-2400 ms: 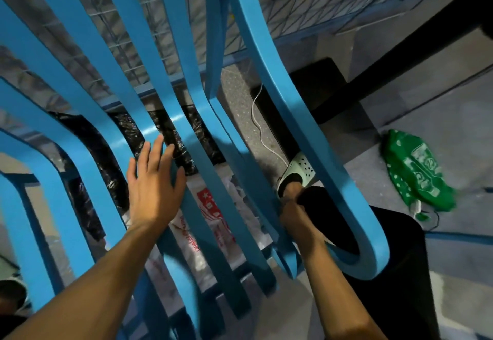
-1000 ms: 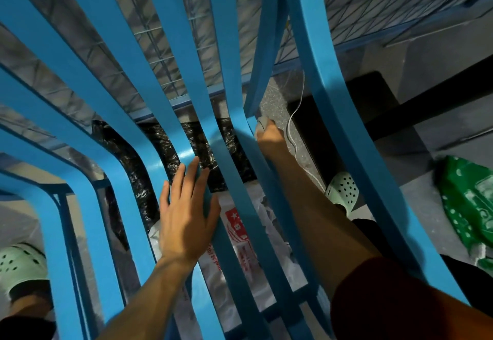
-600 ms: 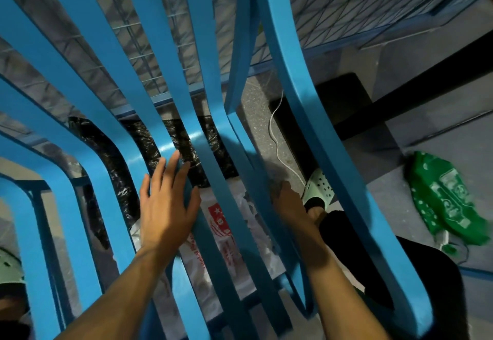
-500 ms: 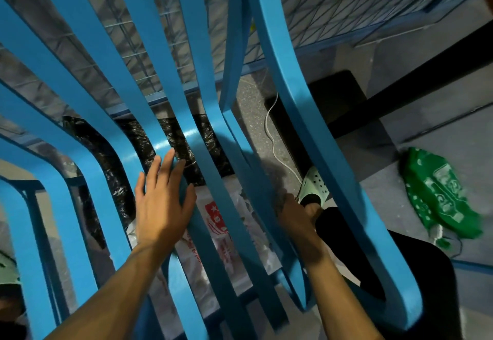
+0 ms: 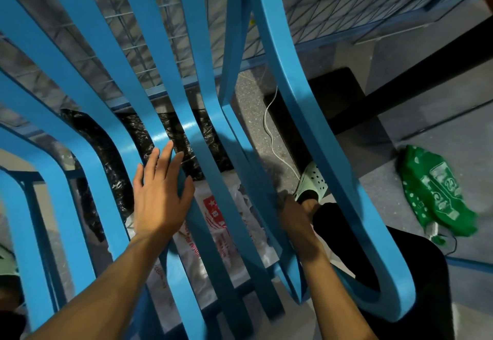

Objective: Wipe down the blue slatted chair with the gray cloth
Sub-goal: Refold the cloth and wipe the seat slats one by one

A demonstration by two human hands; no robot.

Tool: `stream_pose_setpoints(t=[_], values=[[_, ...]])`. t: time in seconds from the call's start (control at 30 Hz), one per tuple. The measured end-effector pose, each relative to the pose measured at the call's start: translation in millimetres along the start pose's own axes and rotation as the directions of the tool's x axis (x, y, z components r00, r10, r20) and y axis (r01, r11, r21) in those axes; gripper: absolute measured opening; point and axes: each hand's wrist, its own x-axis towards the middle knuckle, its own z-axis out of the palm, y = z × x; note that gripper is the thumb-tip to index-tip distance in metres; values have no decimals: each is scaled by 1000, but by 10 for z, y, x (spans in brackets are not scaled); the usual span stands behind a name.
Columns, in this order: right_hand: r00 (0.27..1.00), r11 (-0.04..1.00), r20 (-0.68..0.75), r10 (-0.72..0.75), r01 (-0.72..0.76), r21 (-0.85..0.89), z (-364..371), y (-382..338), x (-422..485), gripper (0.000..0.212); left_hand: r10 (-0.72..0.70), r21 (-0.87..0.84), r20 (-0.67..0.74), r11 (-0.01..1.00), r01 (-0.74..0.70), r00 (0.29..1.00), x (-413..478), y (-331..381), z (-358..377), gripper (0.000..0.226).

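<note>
Hands unmoved: left hand (image 5: 160,198), right hand (image 5: 294,222).

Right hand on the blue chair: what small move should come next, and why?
Probably slide the right hand up the slat it wraps. It sits low near the bottom bend, most of the slat lying above, while the left hand lies flat on a neighbouring slat, bracing the chair. The cloth is hidden.

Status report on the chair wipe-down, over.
Left hand open, flat on a slat of the blue chair. Right hand low on a right-side slat, fingers hidden; gray cloth not clearly seen. Green bag on floor, out of the way.
</note>
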Motion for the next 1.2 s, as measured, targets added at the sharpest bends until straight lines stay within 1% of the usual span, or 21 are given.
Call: stream_pose_setpoints(t=[0.07, 0.17, 0.23, 0.3, 0.37, 0.43, 0.5, 0.6, 0.77, 0.83, 0.87, 0.9, 1.0, 1.1, 1.17, 1.2], values=[[999, 999, 9, -53, 53, -11, 14, -130, 127, 37, 3, 0, -6, 1000, -3, 1000, -3, -6, 5, 53], [993, 989, -10, -116, 117, 91, -40, -430, 296, 32, 10, -6, -5, 1000, -10, 1000, 2, -9, 8, 57], [979, 976, -55, -197, 201, 83, -78, -642, 387, 28, 10, -6, -2, 1000, -10, 1000, 1, -15, 17, 55], [969, 967, -73, -236, 241, 82, -83, -828, 529, 29, 0, -8, 2, 1000, 0, 1000, 0, -16, 23, 55], [970, 967, -57, -237, 241, 77, -108, -1024, 612, 35, -5, -6, 3, 1000, 5, 1000, 0, -17, 22, 57], [971, 971, -50, -233, 236, 44, -130, -1216, 724, 37, -5, -8, 1, 1000, 5, 1000, 0, -16, 21, 58], [971, 969, -62, -233, 237, 65, -162, -1418, 835, 38, -2, -16, 0, 1000, 2, 1000, -7, -23, 16, 58], [965, 959, -76, -250, 258, 118, -193, -1690, 970, 34, 12, -29, -12, 999, -13, 1000, -21, -31, 24, 59], [976, 949, -96, -193, 211, 233, -184, -2018, 1104, 42, 8, -45, -41, 999, -10, 999, -32, -49, 69, 57], [976, 939, -117, -185, 211, 270, -199, -2118, 1157, 39, 16, -44, -57, 999, -18, 998, -27, -48, 78, 54], [976, 934, -128, -176, 207, 290, -207, -2154, 1173, 37, 20, -46, -65, 999, -23, 998, -21, -46, 82, 54], [974, 939, -141, -179, 212, 272, -216, -2183, 1191, 35, 22, -48, -72, 998, -26, 997, -8, -55, 84, 53], [976, 922, -132, -171, 205, 327, -177, -2142, 1204, 38, 21, -62, -67, 998, -25, 998, -8, -89, 93, 53], [951, 927, -152, -268, 298, 228, -125, -1907, 1094, 33, 27, -59, -50, 998, -30, 998, -15, -105, 94, 57], [932, 914, -178, -317, 350, 204, -97, -1674, 980, 37, 22, -41, -24, 999, -23, 999, -7, -105, 96, 59], [931, 918, -184, -316, 349, 187, -97, -1560, 920, 38, 14, -24, -13, 1000, -14, 1000, 2, -104, 104, 60]])
